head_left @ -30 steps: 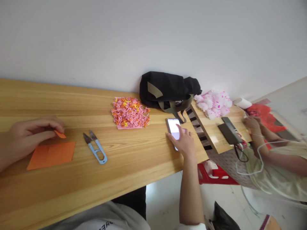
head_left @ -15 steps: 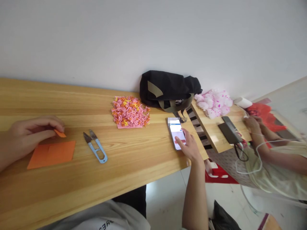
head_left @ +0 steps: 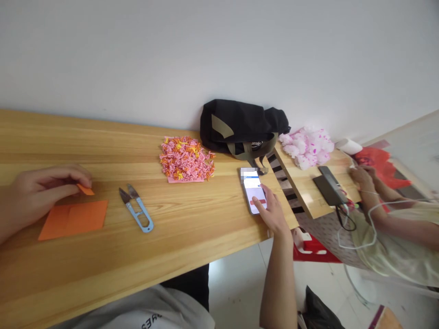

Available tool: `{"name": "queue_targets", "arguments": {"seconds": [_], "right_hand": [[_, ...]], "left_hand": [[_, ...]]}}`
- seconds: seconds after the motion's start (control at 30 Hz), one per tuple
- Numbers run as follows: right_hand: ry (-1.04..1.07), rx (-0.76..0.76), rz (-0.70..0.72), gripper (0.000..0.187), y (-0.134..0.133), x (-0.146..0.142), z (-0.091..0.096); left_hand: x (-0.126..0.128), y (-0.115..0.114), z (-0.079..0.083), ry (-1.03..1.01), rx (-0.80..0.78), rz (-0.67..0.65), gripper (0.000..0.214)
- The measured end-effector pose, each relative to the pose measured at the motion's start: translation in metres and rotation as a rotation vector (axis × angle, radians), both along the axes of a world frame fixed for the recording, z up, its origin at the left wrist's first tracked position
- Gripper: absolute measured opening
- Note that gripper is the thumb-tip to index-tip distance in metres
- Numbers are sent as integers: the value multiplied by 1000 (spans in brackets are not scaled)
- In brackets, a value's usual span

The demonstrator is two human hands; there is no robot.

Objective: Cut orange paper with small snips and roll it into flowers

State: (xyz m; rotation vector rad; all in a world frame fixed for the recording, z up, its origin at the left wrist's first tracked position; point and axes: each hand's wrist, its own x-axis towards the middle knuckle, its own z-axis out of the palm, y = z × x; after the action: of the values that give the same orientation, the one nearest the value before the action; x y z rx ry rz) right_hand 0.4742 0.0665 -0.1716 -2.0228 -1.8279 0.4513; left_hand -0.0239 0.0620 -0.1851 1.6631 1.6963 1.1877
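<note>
At the left, my left hand (head_left: 51, 192) is closed, pinching a small orange paper piece (head_left: 85, 189) between thumb and fingers. Just below it an orange paper sheet (head_left: 77, 221) lies flat on the table. Thread snips (head_left: 140, 212) with pale blue handles rest to the right of the sheet, blades pointing away. My right hand (head_left: 272, 210) has its fingers apart over a phone (head_left: 252, 187) with a lit screen; the thumb is at the lower part of the screen. A heap of pink, orange and yellow twisted bits (head_left: 187, 159) sits on a pink sheet in the middle.
A black bag (head_left: 240, 128) leans against the wall behind the phone. On a second table to the right are white-and-pink fluffy pieces (head_left: 308, 146), a dark box-like device (head_left: 329, 187) with cables, and a red plastic bag (head_left: 380, 167). Another person's hands (head_left: 363, 178) work there.
Almost nothing differs. My right thumb and fingers have shifted very slightly over the phone, and the view has moved a touch. My left hand keeps its pinch on the orange paper piece.
</note>
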Motion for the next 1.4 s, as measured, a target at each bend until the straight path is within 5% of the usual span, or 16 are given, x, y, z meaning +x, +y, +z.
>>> {"name": "queue_targets", "arguments": {"seconds": [0.33, 0.6, 0.73, 0.83, 0.93, 1.07, 1.17, 1.4], "right_hand": [[34, -18, -22, 73, 1, 0, 1], [214, 91, -86, 63, 10, 5, -11], [222, 192, -196, 56, 13, -7, -7], [176, 328, -344, 51, 5, -40, 0], [164, 402, -403, 40, -15, -102, 11], [152, 187, 19, 28, -42, -207, 27], [-33, 32, 143, 26, -49, -264, 33], [-123, 34, 152, 21, -47, -297, 9]], "left_hand": [[-5, 1, -5, -18, -27, -24, 18], [3, 6, 20, -117, -103, -115, 13], [2, 6, 18, -183, -97, -177, 12], [0, 8, 10, -277, -66, -181, 11], [1, 9, 9, -353, -72, -206, 9], [1, 7, 15, -433, -204, -128, 8], [0, 5, 18, -466, -256, -112, 11], [1, 6, 15, -499, -249, -157, 13]]}}
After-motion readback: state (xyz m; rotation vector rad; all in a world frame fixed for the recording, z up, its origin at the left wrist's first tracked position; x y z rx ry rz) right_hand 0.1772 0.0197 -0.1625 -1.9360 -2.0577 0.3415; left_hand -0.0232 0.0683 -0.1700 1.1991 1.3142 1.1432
